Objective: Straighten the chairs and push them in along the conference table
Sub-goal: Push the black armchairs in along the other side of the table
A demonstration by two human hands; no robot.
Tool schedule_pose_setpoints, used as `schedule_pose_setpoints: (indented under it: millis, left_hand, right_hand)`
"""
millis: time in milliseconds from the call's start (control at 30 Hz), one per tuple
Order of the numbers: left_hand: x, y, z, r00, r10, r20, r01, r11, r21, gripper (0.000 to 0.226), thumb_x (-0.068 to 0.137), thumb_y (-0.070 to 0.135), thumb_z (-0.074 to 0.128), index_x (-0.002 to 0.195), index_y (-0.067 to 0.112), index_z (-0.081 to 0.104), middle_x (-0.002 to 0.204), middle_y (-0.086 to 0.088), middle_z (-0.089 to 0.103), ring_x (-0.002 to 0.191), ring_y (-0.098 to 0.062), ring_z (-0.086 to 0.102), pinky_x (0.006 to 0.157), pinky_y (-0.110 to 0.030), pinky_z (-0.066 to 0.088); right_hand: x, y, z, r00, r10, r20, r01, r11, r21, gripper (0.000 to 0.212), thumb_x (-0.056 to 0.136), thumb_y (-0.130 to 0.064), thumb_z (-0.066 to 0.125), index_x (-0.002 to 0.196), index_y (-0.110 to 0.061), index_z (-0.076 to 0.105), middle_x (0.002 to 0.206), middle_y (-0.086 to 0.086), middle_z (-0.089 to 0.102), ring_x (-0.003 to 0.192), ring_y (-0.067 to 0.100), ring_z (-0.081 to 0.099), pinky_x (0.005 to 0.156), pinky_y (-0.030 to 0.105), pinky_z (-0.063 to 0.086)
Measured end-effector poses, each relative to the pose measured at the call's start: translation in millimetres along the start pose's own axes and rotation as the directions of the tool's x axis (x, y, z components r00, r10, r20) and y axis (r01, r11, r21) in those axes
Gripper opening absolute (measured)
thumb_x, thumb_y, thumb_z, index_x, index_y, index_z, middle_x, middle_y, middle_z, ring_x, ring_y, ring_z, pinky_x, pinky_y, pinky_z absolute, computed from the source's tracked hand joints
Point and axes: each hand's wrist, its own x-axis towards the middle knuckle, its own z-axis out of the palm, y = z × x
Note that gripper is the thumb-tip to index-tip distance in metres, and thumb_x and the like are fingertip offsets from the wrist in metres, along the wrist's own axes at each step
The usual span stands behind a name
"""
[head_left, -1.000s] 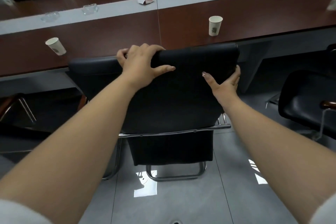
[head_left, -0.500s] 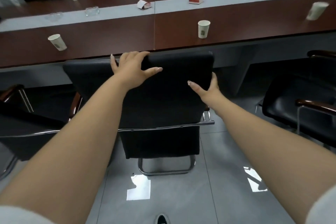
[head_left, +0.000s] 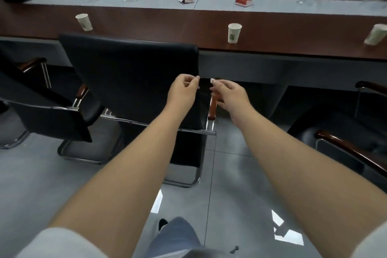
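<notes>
Chair [head_left: 134,81] sits with its backrest top right at the edge of the conference table [head_left: 293,35], seat apparently tucked under. My read: this one is pushed in.

Left hand [head_left: 184,92] hangs in front of the chair's right backrest edge, fingers loosely curled, gripping nothing. Right hand [head_left: 230,94] is just right of that edge, above the chair's wooden armrest [head_left: 212,107], fingers also loosely curled and empty. The two hands are close together, fingertips nearly meeting; whether either brushes the backrest I cannot tell. Neither is on the chair's top edge, which fits a finished push rather than one in progress.

Chair look: black padded backrest, smooth upholstery, chrome cantilever frame, brown wood arm caps. Backrest runs slightly skewed to the table edge; may just be wide-angle distortion.

Left of the chair: a second black chair [head_left: 48,111], turned at an angle away from the table, clearly not straightened. Right of the chair: a third one [head_left: 343,132], pulled out, seat exposed.

Beyond the chair, on the table: paper cups [head_left: 234,33] along the near edge.

Likely next: one of the neighbours.
</notes>
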Motion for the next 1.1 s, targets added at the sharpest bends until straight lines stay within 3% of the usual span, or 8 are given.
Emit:
schedule_pose_setpoints:
  millis: [167,267,367,467,667,800,933,1100]
  left_hand:
    - [-9,5,46,0.993,-0.109,0.052,0.115,0.983,-0.142,0.016,0.097,0.031,0.045,0.088,0.02,0.054,0.075,0.003,0.061,0.082,-0.01,0.059,0.084,-0.028,0.045]
    - [-2,6,73,0.985,-0.154,0.084,0.166,0.971,-0.17,0.019,0.097,0.031,0.044,0.086,0.02,0.054,0.07,0.003,0.061,0.081,-0.013,0.061,0.087,-0.033,0.047]
    - [12,4,97,0.975,-0.201,0.097,0.217,0.957,-0.194,0.021,0.097,0.031,0.045,0.083,0.018,0.055,0.066,0.003,0.059,0.072,-0.012,0.059,0.084,-0.033,0.049]
    - [38,-2,127,0.959,-0.266,0.096,0.281,0.936,-0.213,0.023,0.097,0.031,0.045,0.081,0.018,0.054,0.064,0.003,0.058,0.069,-0.011,0.057,0.086,-0.035,0.049]
    - [124,-31,169,0.917,-0.397,0.033,0.391,0.88,-0.27,0.022,0.096,0.037,0.046,0.085,0.02,0.055,0.073,0.001,0.061,0.082,-0.017,0.061,0.093,-0.04,0.049]
    - [173,-52,184,0.851,-0.525,-0.028,0.49,0.811,-0.32,0.023,0.095,0.037,0.047,0.083,0.019,0.054,0.073,-0.001,0.06,0.084,-0.022,0.06,0.09,-0.041,0.051]
    - [223,-69,196,0.774,-0.629,-0.073,0.578,0.749,-0.325,0.022,0.096,0.035,0.046,0.08,0.02,0.052,0.072,0.0,0.057,0.071,-0.014,0.056,0.077,-0.031,0.047]
    - [250,-92,205,0.715,-0.691,-0.109,0.639,0.708,-0.3,0.024,0.096,0.037,0.046,0.085,0.017,0.053,0.073,0.002,0.056,0.07,-0.012,0.053,0.069,-0.026,0.041]
  right_hand:
    - [1,10,-41,0.995,0.031,-0.091,-0.029,0.999,0.018,0.01,0.092,-0.033,0.056,0.087,-0.025,0.057,0.09,-0.002,0.064,0.085,0.013,0.06,0.079,0.026,0.05]
    - [13,18,-67,0.989,0.086,-0.12,-0.082,0.996,0.042,0.016,0.093,-0.032,0.055,0.097,-0.017,0.06,0.085,-0.001,0.063,0.078,0.011,0.06,0.072,0.021,0.05]
    - [30,25,-86,0.98,0.144,-0.137,-0.139,0.989,0.044,0.028,0.092,-0.033,0.056,0.111,-0.012,0.059,0.086,0.001,0.064,0.078,0.011,0.06,0.076,0.024,0.051]
    - [61,34,-103,0.973,0.198,-0.115,-0.198,0.98,0.016,0.032,0.091,-0.036,0.057,0.111,-0.012,0.061,0.084,0.0,0.065,0.076,0.011,0.06,0.081,0.029,0.05]
    - [154,40,-120,0.963,0.269,-0.011,-0.268,0.957,-0.11,0.031,0.09,-0.038,0.057,0.108,-0.014,0.062,0.085,0.0,0.066,0.079,0.013,0.061,0.08,0.03,0.049]
    - [213,41,-122,0.934,0.354,0.047,-0.341,0.924,-0.175,0.027,0.09,-0.038,0.057,0.101,-0.014,0.063,0.082,0.0,0.064,0.078,0.014,0.059,0.078,0.027,0.05]
    - [276,50,-116,0.874,0.477,0.094,-0.449,0.866,-0.219,0.026,0.09,-0.038,0.058,0.094,-0.013,0.062,0.081,0.001,0.062,0.076,0.013,0.059,0.077,0.026,0.05]
    - [317,68,-102,0.807,0.577,0.125,-0.533,0.803,-0.267,0.027,0.091,-0.039,0.057,0.091,-0.011,0.061,0.081,0.001,0.061,0.079,0.015,0.06,0.082,0.029,0.049]
